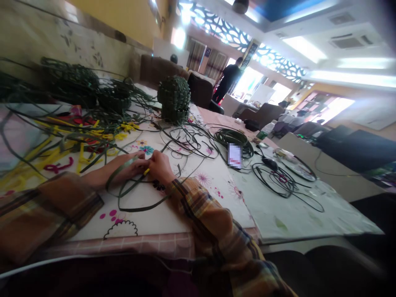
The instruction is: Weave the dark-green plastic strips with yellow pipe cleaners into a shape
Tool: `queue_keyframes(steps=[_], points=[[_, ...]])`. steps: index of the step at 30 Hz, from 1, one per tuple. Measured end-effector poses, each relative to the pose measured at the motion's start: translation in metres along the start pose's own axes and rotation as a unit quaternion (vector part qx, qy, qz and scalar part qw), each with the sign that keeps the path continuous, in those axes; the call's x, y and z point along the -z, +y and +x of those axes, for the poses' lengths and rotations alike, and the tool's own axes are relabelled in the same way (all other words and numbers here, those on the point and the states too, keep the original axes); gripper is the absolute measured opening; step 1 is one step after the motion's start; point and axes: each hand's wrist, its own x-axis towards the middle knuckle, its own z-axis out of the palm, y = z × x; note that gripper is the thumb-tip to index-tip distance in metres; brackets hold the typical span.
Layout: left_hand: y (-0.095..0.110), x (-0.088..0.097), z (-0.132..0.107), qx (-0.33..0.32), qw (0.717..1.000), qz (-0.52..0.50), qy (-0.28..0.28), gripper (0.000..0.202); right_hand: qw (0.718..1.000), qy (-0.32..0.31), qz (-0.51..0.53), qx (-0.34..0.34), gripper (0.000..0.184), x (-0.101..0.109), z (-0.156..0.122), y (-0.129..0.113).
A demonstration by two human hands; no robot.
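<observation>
The right hand is curled shut, its fingertips pinching the green strips where they meet a short yellow strip. The left hand lies longer and flatter, fingers stretched toward the same spot. I cannot tell whether it grips the strips or only presses them to the tablecloth. The 2 hands touch at the fingertips, low over the table.

From that point the green strips swing out in loose loops toward the near edge of the table, lying flat on the cloth. They look light, thin and springy, bending wide rather than creasing, and probably smooth enough to slide through a slack pinch. The best hold is likely close to the crossing, flat faces between thumb and finger, since a grip further out would let the loops twist.

To the left lies a tangle of loose yellow strips. Further back stand a woven green basket and a green coil.
</observation>
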Motion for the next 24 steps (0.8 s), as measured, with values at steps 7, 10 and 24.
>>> queue_keyframes(steps=[7, 10, 24], points=[[0.002, -0.005, 0.000, 0.122, 0.977, -0.144, 0.095, 0.026, 1.000, 0.000, 0.001, -0.013, 0.012, 0.000, -0.001, -0.002], [0.007, -0.010, -0.004, 0.165, 0.950, -0.223, 0.141, 0.035, 0.999, 0.017, 0.029, -0.001, 0.012, -0.003, -0.003, -0.001], [0.019, -0.011, 0.004, 0.263, 0.823, -0.445, 0.235, 0.012, 0.973, 0.082, 0.216, -0.026, 0.020, -0.011, 0.001, 0.007]])
